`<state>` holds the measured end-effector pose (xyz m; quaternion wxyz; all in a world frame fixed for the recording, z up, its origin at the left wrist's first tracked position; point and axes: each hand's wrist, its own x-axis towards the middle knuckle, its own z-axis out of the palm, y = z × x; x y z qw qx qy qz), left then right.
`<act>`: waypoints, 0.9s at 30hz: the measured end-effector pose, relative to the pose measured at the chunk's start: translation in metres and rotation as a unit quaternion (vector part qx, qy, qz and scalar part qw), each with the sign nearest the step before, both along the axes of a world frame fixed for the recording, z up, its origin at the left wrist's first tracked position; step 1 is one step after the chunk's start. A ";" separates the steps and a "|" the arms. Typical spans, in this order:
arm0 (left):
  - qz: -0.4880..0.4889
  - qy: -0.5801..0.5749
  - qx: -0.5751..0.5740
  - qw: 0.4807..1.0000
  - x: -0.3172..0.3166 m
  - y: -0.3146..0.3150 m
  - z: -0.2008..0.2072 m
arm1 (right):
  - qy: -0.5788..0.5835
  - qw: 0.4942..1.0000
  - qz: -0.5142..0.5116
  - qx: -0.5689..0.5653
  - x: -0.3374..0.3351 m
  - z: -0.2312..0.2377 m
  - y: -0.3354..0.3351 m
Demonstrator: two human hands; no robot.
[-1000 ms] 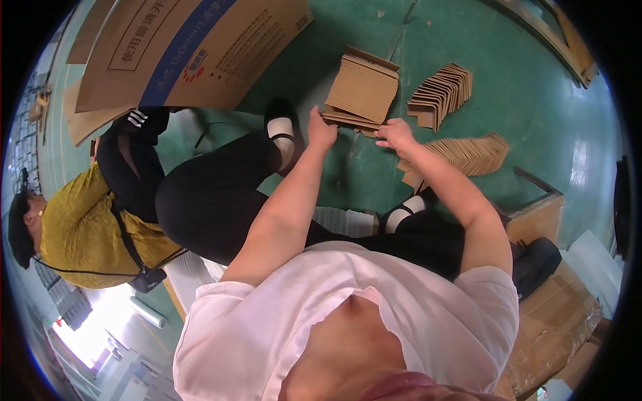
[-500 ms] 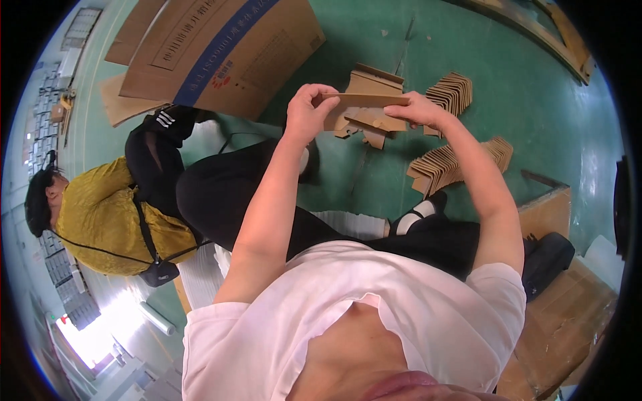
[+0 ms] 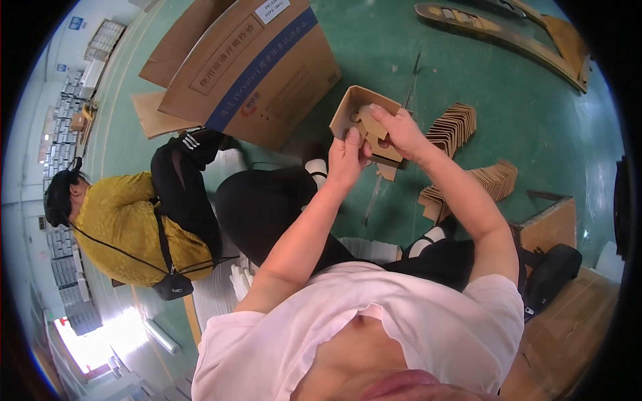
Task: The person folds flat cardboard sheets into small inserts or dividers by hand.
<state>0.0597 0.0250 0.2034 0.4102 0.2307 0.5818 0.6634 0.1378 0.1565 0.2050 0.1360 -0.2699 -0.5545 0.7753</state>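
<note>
A small brown cardboard piece (image 3: 346,112), bent into an open, box-like shape with notched flaps, is held up between my hands over the green floor. My left hand (image 3: 348,159) grips its near lower side, fingers curled at the edge. On the right side, my right hand (image 3: 403,136) has its thumb pressed on an inner flap while its other fingers are partly hidden. More cardboard shows just beneath the held piece, but I cannot tell whether it is separate. Right of my hands lie two rows of nested, folded cardboard pieces, one farther (image 3: 456,125) and one nearer (image 3: 496,179).
A large cardboard box (image 3: 277,83) with a blue stripe stands at the far left. Close on my left, a person in a yellow top (image 3: 137,220) bends forward. Yellow pallet-jack forks (image 3: 461,19) lie far right. A black bag (image 3: 556,271) and cardboard (image 3: 568,327) are at my right.
The cardboard, earlier a long flat-looking wall stretched between my hands, is now turned and shows its open inside. My hands have come closer together, and the whole view has shifted.
</note>
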 end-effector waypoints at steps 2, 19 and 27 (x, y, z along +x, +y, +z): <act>-0.005 -0.006 -0.003 1.000 -0.008 0.002 0.005 | 0.016 0.999 0.000 0.032 -0.002 0.002 -0.002; 0.007 -0.103 -0.091 0.991 -0.020 0.010 -0.001 | -0.106 0.976 0.118 0.151 0.018 0.000 0.033; -0.026 -0.041 -0.098 0.994 -0.009 0.005 -0.001 | -0.115 0.979 0.162 0.056 0.026 -0.003 0.050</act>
